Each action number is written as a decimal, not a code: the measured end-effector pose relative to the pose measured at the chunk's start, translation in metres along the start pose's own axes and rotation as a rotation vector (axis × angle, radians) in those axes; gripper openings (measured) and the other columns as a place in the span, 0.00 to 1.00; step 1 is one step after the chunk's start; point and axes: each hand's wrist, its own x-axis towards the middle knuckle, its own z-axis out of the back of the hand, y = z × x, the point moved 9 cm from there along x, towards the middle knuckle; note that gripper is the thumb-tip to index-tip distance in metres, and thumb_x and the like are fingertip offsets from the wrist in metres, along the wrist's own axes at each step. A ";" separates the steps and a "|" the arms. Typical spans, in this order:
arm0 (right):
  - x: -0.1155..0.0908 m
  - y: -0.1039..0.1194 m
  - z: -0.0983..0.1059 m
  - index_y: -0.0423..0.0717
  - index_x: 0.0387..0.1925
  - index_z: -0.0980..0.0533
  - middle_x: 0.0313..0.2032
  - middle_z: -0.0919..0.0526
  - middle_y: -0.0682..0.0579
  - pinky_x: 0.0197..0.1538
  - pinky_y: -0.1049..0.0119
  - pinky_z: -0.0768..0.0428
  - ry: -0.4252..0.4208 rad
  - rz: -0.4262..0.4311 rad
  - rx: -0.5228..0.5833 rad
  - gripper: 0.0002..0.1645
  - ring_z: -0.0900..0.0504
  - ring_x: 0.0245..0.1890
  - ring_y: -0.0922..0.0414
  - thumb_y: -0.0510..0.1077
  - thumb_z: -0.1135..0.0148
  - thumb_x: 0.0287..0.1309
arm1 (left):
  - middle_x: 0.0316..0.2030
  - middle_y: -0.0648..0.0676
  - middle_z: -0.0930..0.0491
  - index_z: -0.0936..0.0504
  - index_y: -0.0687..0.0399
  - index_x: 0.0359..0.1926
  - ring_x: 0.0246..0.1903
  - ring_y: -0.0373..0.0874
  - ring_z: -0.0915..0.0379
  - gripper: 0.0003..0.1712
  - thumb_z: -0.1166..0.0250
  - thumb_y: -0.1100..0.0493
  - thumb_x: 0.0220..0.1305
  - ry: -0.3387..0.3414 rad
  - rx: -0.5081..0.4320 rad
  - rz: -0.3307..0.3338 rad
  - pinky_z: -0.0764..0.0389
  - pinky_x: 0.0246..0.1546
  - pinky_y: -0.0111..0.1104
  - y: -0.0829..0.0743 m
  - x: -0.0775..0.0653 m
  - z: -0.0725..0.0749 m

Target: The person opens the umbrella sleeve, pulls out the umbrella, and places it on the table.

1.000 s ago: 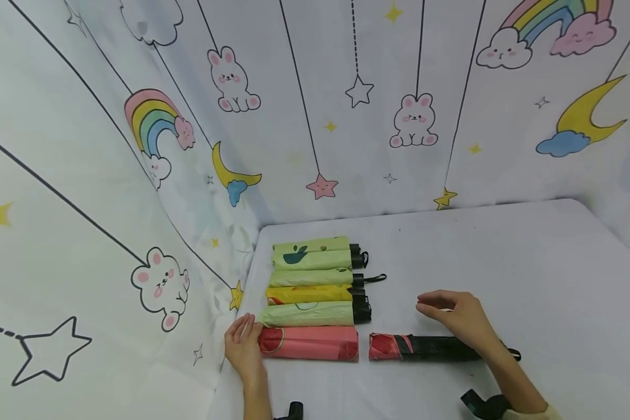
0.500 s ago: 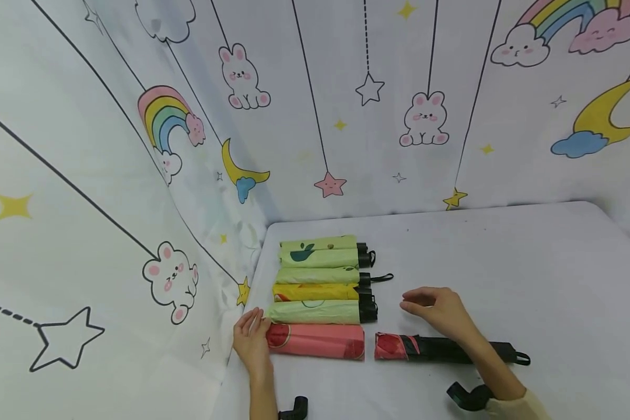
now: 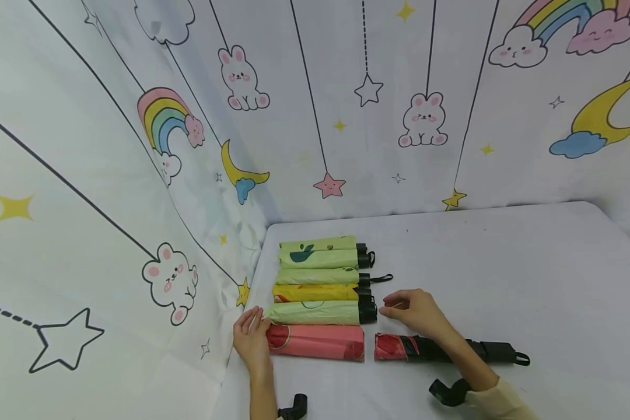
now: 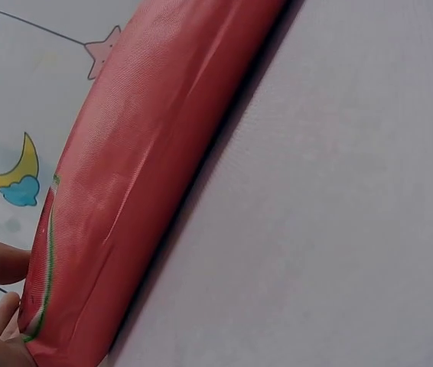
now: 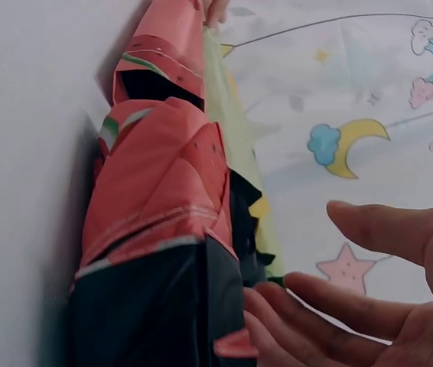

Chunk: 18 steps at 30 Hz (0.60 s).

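My left hand (image 3: 251, 340) is at the left end of a red watermelon-print umbrella sleeve (image 3: 320, 342), its fingers fairly straight and touching that end. The sleeve (image 4: 155, 176) fills much of the left wrist view. To its right lies a folded umbrella (image 3: 433, 349), red at one end and black along the rest, with a wrist loop. Over this umbrella reaches my right hand (image 3: 422, 315), thumb and fingers apart and holding nothing. Its fingertips are near the black handle of a pale green umbrella (image 3: 315, 313). In the right wrist view, the sleeve's dark opening (image 5: 155, 88) faces the umbrella's red end (image 5: 155, 176).
Behind the sleeve, a yellow umbrella (image 3: 315, 293) and green umbrellas (image 3: 320, 256) lie side by side, handles to the right. The white table (image 3: 504, 262) meets a cartoon-print curtain (image 3: 294, 116) at the back and left.
My right hand has moved left across the black umbrella, toward the handles of the row. My left hand stays at the sleeve's end. The head view has shifted slightly.
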 end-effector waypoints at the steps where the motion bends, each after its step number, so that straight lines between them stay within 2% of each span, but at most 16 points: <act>1: 0.001 0.000 -0.003 0.40 0.50 0.13 0.42 0.10 0.51 0.44 0.55 0.13 0.005 -0.005 0.000 0.23 0.11 0.41 0.53 0.53 0.24 0.61 | 0.63 0.74 0.26 0.31 0.73 0.65 0.63 0.60 0.23 0.29 0.35 0.81 0.63 0.001 0.004 0.003 0.15 0.46 0.25 0.001 0.001 0.000; 8: 0.009 -0.002 -0.013 0.38 0.50 0.14 0.42 0.10 0.50 0.41 0.57 0.12 -0.004 -0.011 -0.008 0.25 0.11 0.41 0.51 0.52 0.24 0.60 | 0.63 0.72 0.25 0.30 0.71 0.64 0.62 0.56 0.21 0.28 0.34 0.78 0.64 -0.004 0.011 -0.004 0.15 0.47 0.25 0.003 0.004 0.001; 13: 0.013 -0.003 -0.019 0.38 0.49 0.14 0.40 0.10 0.52 0.41 0.59 0.13 -0.014 -0.022 -0.003 0.26 0.12 0.39 0.55 0.54 0.23 0.59 | 0.62 0.71 0.24 0.30 0.71 0.64 0.61 0.57 0.21 0.28 0.34 0.78 0.64 -0.006 -0.001 0.004 0.15 0.48 0.26 0.004 0.005 0.000; 18: 0.015 -0.007 -0.028 0.39 0.49 0.14 0.37 0.11 0.54 0.38 0.61 0.14 -0.003 -0.082 0.010 0.26 0.13 0.36 0.58 0.53 0.22 0.57 | 0.62 0.72 0.24 0.30 0.71 0.64 0.61 0.55 0.20 0.28 0.34 0.78 0.65 -0.006 -0.005 0.002 0.15 0.49 0.26 0.005 0.005 0.000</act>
